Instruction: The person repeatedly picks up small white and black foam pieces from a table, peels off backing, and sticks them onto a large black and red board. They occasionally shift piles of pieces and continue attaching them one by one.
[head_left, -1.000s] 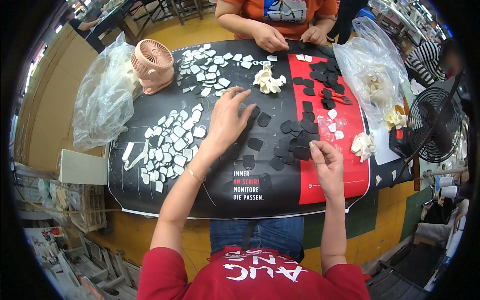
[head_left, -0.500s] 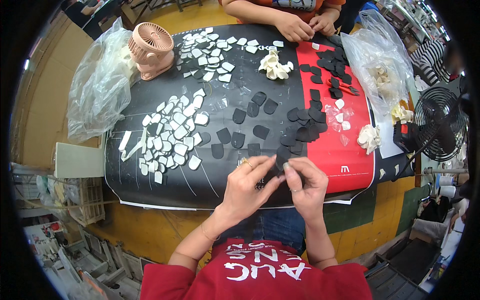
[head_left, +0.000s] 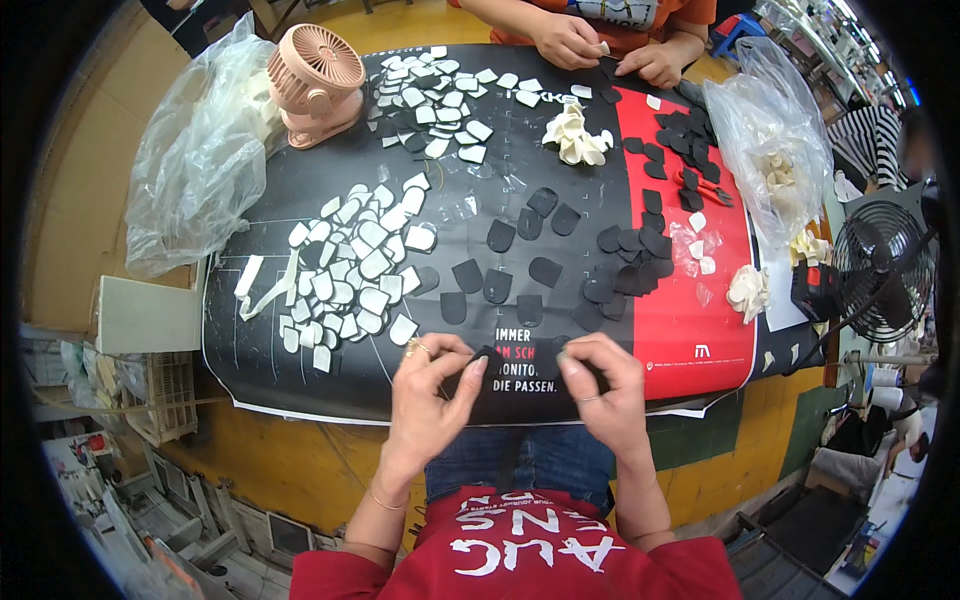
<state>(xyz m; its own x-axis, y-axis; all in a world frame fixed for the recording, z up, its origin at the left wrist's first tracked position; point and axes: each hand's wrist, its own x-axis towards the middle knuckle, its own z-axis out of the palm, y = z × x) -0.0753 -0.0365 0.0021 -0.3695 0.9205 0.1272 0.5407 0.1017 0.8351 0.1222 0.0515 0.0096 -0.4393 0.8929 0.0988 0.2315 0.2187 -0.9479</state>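
My left hand (head_left: 428,397) pinches a small black piece (head_left: 483,354) between thumb and fingertips, over the printed lettering near the mat's front edge. To its right, my right hand (head_left: 612,392) is closed, thumb against the fingers; what it grips, if anything, I cannot make out. Beyond my hands, several black rounded pads (head_left: 497,286) lie apart from one another in the middle. Overlapping black pads (head_left: 650,243) form a cluster on the right. A heap of white-faced rounded pads (head_left: 372,263) with dark edges spreads to the left.
A second heap of white-faced pads (head_left: 440,100) lies farther back. Around the black and red mat (head_left: 690,320) are a pink fan (head_left: 318,80), plastic bags (head_left: 195,160), crumpled cream scraps (head_left: 577,135), red-handled pliers (head_left: 708,187) and a black fan (head_left: 882,250). Across the table, a co-worker's hands (head_left: 655,62) handle small pieces.
My hands have moved apart, from meeting at one black pad. The left has shifted left and slightly down with a black piece; the right has lowered slightly. The whole view has shifted a little.
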